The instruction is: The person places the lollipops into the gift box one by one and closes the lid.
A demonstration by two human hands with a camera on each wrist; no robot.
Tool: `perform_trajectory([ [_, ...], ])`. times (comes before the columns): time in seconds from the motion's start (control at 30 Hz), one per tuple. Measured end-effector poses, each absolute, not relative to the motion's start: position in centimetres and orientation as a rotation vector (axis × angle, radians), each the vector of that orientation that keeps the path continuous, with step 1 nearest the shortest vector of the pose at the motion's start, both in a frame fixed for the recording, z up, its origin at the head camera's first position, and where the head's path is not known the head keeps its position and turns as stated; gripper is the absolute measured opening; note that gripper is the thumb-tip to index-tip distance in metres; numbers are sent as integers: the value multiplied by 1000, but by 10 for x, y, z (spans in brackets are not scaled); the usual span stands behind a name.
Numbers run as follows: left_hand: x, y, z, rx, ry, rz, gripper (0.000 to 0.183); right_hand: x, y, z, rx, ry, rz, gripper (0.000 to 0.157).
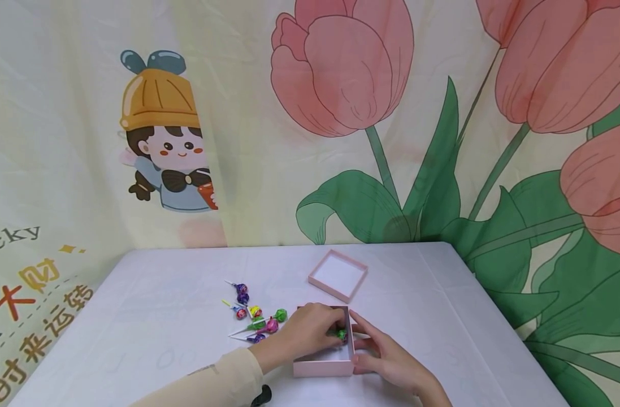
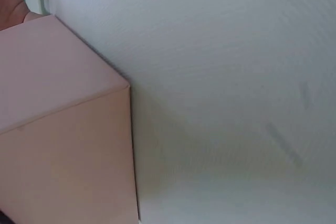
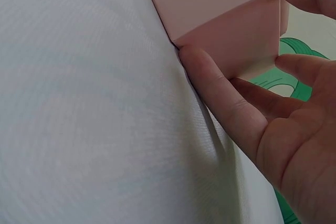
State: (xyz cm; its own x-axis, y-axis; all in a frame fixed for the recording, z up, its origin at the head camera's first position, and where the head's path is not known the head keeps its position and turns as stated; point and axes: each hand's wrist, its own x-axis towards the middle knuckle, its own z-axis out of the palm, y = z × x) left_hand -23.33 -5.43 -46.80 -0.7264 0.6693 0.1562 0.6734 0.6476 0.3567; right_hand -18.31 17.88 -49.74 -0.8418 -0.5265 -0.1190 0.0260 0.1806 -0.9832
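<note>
An uncovered pink box [image 1: 323,369] sits on the white table. My left hand [image 1: 315,327] reaches down into it, with a green-wrapped lollipop [image 1: 342,334] pinched at the fingertips; the hand hides part of the box's inside. My right hand [image 1: 386,353] is spread against the box's right side. In the right wrist view its fingers [image 3: 223,93] touch the pink wall and lower corner. Left of the box lies a loose group of lollipops, among them a pink one [image 1: 272,325], a green one [image 1: 281,315], a yellow one [image 1: 255,311] and a purple one [image 1: 242,297].
Behind the box, the pink-rimmed lid [image 1: 337,275] lies with its white inside facing up. A small black object [image 1: 261,395] shows beside the left sleeve [image 1: 223,376]. A curtain printed with tulips [image 1: 347,73] hangs behind the table [image 1: 177,294].
</note>
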Motion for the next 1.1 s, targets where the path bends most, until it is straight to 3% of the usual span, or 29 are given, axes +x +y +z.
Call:
perform_trajectory([
  [0.37,-234,-79,-440,-1092,-2713,-591,18,-183,174,-495,-393,2079,-1655,84],
  [0.73,-264,-140,-409,-830,-2705,-521,16,-182,174,-494,-389,2107,-1641,85],
  [1.1,-293,-205,-412,-656,-2800,-498,25,-183,173,-494,-399,2113,-1637,85],
])
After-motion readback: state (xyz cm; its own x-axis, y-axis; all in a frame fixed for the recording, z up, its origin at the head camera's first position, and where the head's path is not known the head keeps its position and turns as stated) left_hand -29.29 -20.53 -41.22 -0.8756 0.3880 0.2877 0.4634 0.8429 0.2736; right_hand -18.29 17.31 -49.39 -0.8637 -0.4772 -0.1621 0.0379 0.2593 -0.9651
